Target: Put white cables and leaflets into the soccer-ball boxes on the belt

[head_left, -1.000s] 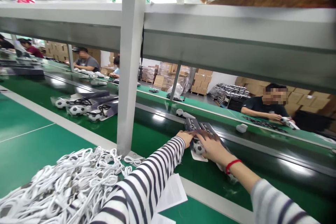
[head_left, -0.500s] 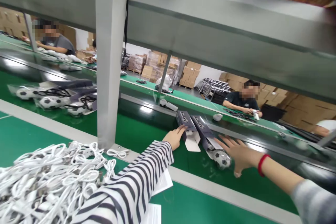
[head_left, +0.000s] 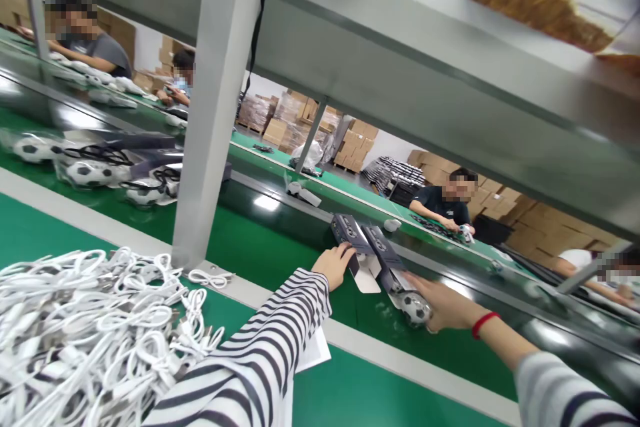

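Two dark printed cartons (head_left: 353, 232) lie side by side on the green conveyor belt (head_left: 280, 267), white end flaps open, with a black-and-white football-pattern ball (head_left: 415, 307) in clear wrap protruding from the right carton's end.

From here I have a heap of USB cables (head_left: 90, 327) on the near bench (head_left: 50, 230), left of the upright steel post (head_left: 215, 113). Beyond that bench, on the conveyor belt (head_left: 260, 233), two cartons (head_left: 383, 250) lie side by side, right of the post, with a small football (head_left: 415, 308) at the right carton's near end. More footballs (head_left: 90, 173) sit left of the post.
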